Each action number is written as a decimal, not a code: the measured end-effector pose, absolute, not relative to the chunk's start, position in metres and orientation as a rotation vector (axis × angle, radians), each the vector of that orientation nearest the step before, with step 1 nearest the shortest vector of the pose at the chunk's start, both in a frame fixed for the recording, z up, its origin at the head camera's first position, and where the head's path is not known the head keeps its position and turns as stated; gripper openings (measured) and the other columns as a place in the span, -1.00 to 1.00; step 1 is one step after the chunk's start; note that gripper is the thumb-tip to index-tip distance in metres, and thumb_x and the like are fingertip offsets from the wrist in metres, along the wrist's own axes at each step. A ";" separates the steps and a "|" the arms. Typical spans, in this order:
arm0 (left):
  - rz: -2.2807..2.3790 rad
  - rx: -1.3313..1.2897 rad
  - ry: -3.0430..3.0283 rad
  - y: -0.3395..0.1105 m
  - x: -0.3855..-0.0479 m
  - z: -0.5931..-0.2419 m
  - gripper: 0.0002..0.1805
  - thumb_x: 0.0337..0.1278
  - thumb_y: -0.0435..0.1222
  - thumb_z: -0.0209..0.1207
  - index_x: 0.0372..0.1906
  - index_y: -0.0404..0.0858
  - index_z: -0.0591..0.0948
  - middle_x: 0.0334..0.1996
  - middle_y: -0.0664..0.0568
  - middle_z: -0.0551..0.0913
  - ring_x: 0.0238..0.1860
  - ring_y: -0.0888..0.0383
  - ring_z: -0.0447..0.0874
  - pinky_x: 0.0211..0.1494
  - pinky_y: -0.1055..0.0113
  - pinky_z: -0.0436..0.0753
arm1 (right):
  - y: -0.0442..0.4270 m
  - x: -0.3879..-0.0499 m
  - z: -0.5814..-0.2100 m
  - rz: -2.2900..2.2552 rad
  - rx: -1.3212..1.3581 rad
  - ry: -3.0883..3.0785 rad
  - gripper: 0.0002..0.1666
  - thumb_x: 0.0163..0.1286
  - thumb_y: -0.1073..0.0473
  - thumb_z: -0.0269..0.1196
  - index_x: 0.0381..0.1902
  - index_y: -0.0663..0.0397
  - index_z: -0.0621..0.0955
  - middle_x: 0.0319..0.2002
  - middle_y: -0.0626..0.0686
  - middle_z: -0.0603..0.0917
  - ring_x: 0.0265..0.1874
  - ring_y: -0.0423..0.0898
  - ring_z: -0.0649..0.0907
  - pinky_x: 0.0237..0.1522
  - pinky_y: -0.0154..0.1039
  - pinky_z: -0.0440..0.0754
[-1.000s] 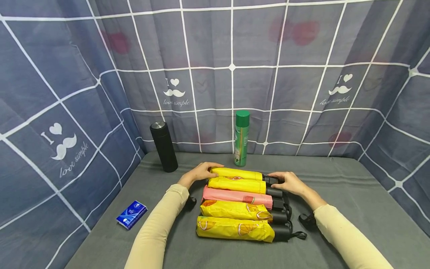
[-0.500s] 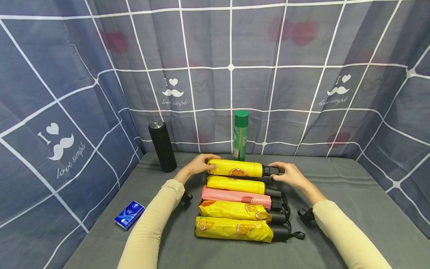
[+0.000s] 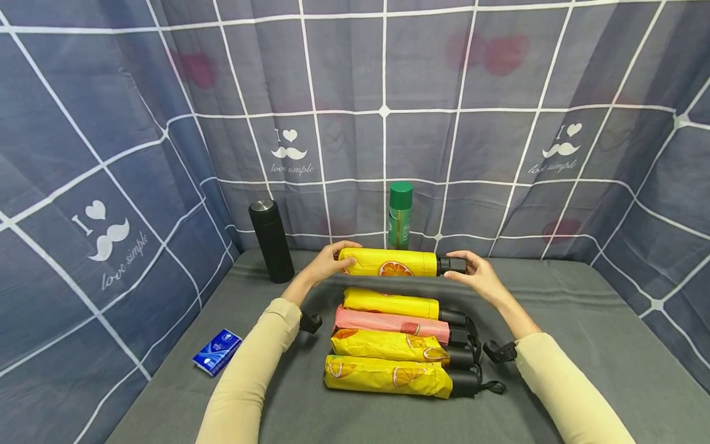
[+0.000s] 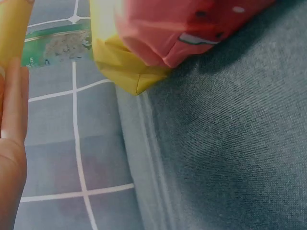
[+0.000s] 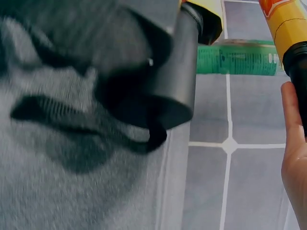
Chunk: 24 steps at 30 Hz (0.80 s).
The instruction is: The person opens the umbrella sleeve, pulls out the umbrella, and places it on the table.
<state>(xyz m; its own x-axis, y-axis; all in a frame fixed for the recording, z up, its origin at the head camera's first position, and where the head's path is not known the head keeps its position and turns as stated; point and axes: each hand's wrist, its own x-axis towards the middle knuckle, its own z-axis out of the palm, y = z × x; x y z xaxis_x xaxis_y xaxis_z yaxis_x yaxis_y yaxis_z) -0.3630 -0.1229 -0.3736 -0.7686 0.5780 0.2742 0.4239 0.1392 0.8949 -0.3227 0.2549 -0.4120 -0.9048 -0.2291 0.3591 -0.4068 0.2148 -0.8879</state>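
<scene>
A folded yellow umbrella [image 3: 395, 263] with an orange-slice print is held level above the table in the head view. My left hand [image 3: 326, 264] grips its fabric end, while my right hand [image 3: 476, 277] pinches the black handle [image 3: 452, 265] at the other end. Below it, a row of folded umbrellas lies on the table: a yellow umbrella [image 3: 391, 302], a pink umbrella [image 3: 391, 324] and two more yellow ones nearer the front. Their black handles all point right. In the right wrist view, the held umbrella's handle [image 5: 301, 81] rests against my fingers, partly out of frame.
A green spray can [image 3: 400, 216] stands at the back, its lower part behind the held umbrella. To the left is an upright black thermos [image 3: 272, 240]. A blue tissue pack [image 3: 217, 352] lies at the left on the grey table [image 3: 444, 422]. Checked curtains enclose the back and sides.
Both hands have lifted the rearmost yellow umbrella off the row, up and toward the back. A gap has opened between it and the other umbrellas, which stay in place.
</scene>
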 end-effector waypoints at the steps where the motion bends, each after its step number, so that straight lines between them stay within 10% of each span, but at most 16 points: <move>1: 1.709 1.004 2.257 -0.123 -0.360 -0.372 -0.54 0.20 -0.51 0.12 0.19 -0.58 0.37 -0.28 -0.09 0.55 -0.37 0.08 0.55 -0.33 0.27 0.62 | 0.255 -0.322 -0.413 1.773 0.601 -2.314 -0.43 0.20 0.36 0.33 0.16 0.40 0.43 -0.15 0.02 0.61 -0.40 -0.23 0.58 -0.36 -0.31 0.57; 17: 1.895 1.102 2.051 -0.129 -0.353 -0.368 -0.48 0.17 -0.62 0.08 0.26 -0.54 0.33 0.06 -0.19 0.51 -0.18 0.10 0.59 -0.09 -0.06 0.56 | 0.263 -0.317 -0.406 2.197 0.583 -1.975 -0.64 0.27 0.43 0.23 0.01 0.05 0.60 -0.32 0.02 0.60 -0.44 -0.26 0.62 -0.42 -0.47 0.54; 24: 1.892 1.105 2.088 -0.138 -0.352 -0.367 -0.52 0.16 -0.63 0.07 0.22 -0.62 0.33 -0.03 -0.24 0.57 -0.18 0.11 0.61 -0.14 0.14 0.62 | 0.266 -0.315 -0.406 2.288 0.633 -1.891 -0.65 0.32 0.47 0.15 0.02 0.12 0.58 -0.28 0.01 0.62 -0.39 -0.21 0.64 -0.32 -0.43 0.58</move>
<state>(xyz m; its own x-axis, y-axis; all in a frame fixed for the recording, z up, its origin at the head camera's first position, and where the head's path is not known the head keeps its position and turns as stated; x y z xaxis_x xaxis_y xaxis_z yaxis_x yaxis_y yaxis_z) -0.3520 -0.1384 -0.3674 -0.7278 0.5739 0.3755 0.4301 -0.0445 0.9017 -0.3148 0.2656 -0.4061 -0.9076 -0.1789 0.3797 -0.3392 -0.2205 -0.9145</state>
